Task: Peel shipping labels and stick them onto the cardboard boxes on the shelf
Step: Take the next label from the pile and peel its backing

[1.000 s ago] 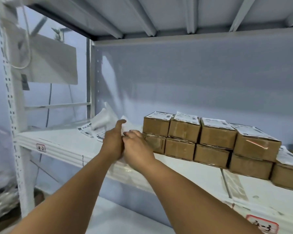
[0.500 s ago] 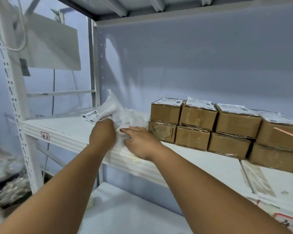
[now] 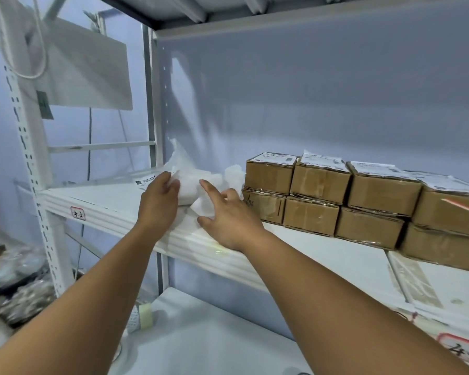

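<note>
1. Left hand (image 3: 160, 204): fingers curled over the near-left edge of the labels (image 3: 192, 182), gripping the sheets; thumb hidden behind the paper.
2. Right hand (image 3: 229, 217): open; index finger straight and laid on the heap, the other fingers loose, thumb out toward the shelf (image 3: 106, 204) edge; it holds nothing.
3. Labels: a loose white heap, crumpled and partly standing up, on the shelf between the hands and the back wall; one printed sheet (image 3: 145, 181) lies flat at its left; cannot tell which sheets are unpeeled and which are spent backing.
4. Boxes (image 3: 320, 180): two tiers in a row on the same shelf, just right of the heap; top tier carries printed sheets on its lids; lower-tier lids are covered, so their state is unknown.
5. Tape roll (image 3: 146, 315) on the shelf below; not in use.
6. Step, as judged: sorting the heap for the next label; peeling not yet begun.
7. Next move calls for: left hand steadying the sheets; right fingertips pinching a corner and lifting it clean off the backing without the sticky face folding; then a box with a bare lid.
</note>
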